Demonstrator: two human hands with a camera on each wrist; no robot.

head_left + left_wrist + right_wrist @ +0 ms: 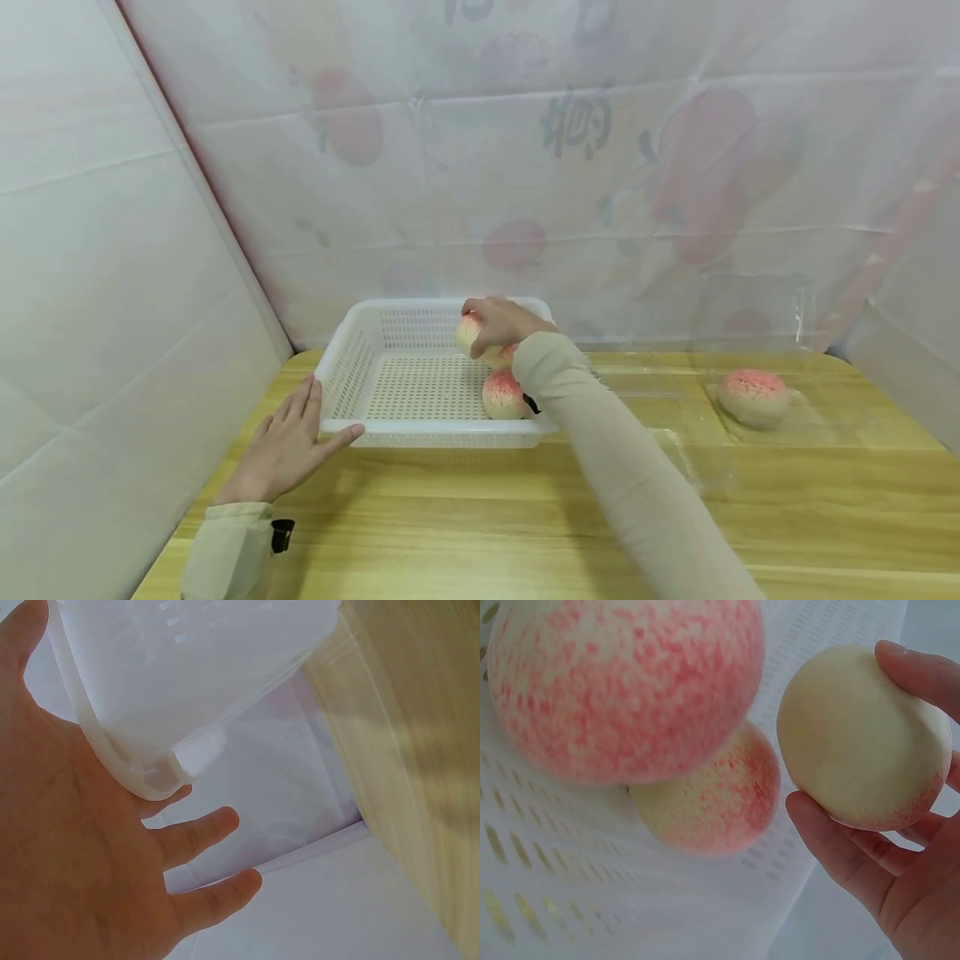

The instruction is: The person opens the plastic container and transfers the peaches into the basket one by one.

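The right hand (501,323) gripped a peach (861,739) over the white basket (352,371) near the bench's (465,517) far edge, above two more peaches (504,395). The left hand (288,446), fingers spread flat, touched the basket's front left corner.

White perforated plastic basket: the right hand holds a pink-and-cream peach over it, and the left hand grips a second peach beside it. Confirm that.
One detail is wrong. The left hand holds no peach; it lies open, touching the near left corner of the white perforated plastic basket, as the head view shows. The right hand does hold a pink-and-cream peach over the basket.
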